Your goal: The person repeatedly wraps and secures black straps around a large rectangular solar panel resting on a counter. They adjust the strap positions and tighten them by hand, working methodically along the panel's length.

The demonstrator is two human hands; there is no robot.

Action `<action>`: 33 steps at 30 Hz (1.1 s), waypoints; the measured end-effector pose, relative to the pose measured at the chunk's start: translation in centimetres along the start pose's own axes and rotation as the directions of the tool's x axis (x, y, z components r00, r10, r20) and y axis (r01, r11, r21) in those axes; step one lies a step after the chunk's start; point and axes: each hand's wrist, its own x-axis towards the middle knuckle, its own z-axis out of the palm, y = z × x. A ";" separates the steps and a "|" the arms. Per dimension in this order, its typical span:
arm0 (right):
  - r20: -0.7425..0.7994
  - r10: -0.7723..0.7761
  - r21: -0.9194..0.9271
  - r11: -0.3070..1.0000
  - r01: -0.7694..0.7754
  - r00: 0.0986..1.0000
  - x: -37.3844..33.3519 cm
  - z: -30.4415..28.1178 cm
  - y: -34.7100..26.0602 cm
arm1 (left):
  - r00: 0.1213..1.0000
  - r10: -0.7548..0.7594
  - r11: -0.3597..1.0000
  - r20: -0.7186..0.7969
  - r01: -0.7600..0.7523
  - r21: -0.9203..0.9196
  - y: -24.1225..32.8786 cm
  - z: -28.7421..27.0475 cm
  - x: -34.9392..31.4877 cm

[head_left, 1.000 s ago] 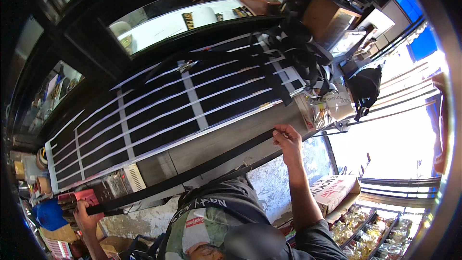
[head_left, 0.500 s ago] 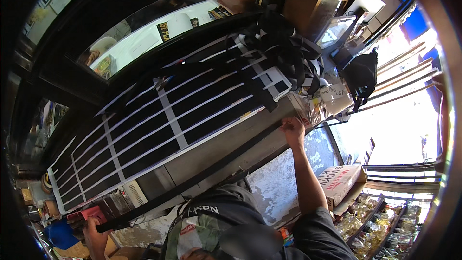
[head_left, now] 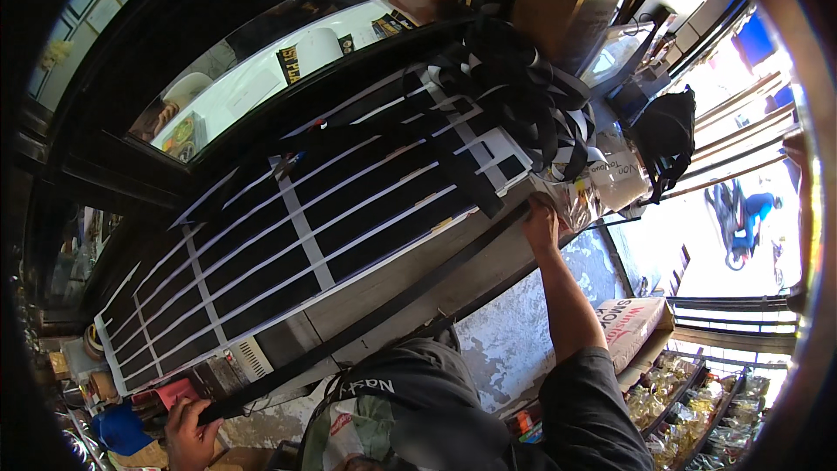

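Note:
A long black strip (head_left: 375, 321) runs taut and slanting between my two hands, along the near side of the counter. My left hand (head_left: 192, 433), at the lower left, is closed on its near end, beside a pinkish-red item (head_left: 177, 391). At the upper right my right hand (head_left: 542, 220) pinches the other end, close to a clear plastic container (head_left: 617, 179). Beyond the strip lies a long white sheet (head_left: 112, 358) covered in rows of black strips, crossed by grey bands (head_left: 307, 231). Loose black and white strips (head_left: 545, 96) heap up at its far right end.
A small shiny item (head_left: 284, 164) rests on the rows. Behind stand a glass-fronted case and a wooden cabinet (head_left: 558, 4). A black bag (head_left: 667, 139) hangs at the right. An open carton (head_left: 636, 327) and racks of small clear packets (head_left: 697, 401) are at lower right.
My right hand has shifted slightly up and right with its end of the strip. My left hand has come a little right and down. A person on a bicycle now shows outside.

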 end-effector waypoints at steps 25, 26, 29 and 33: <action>0.204 0.124 -0.334 0.941 -0.050 0.971 -1.6 0.4 -0.6 | 0.994 -0.047 0.998 -0.095 0.042 -0.054 -5.1 0.7 0.2; 0.222 0.074 -0.387 0.922 0.018 0.972 -1.4 0.9 0.3 | 0.982 -0.179 0.983 -0.061 0.176 -0.054 -5.4 0.7 -0.5; 0.512 0.226 -0.560 0.819 0.123 0.829 -0.9 2.3 3.0 | 0.976 -0.196 0.980 -0.091 0.197 0.008 -6.7 -0.1 -1.6; 0.668 0.133 -0.427 0.874 0.231 0.732 1.6 3.4 6.4 | 0.989 -0.132 0.990 -0.061 0.129 -0.057 -8.7 -0.9 -1.8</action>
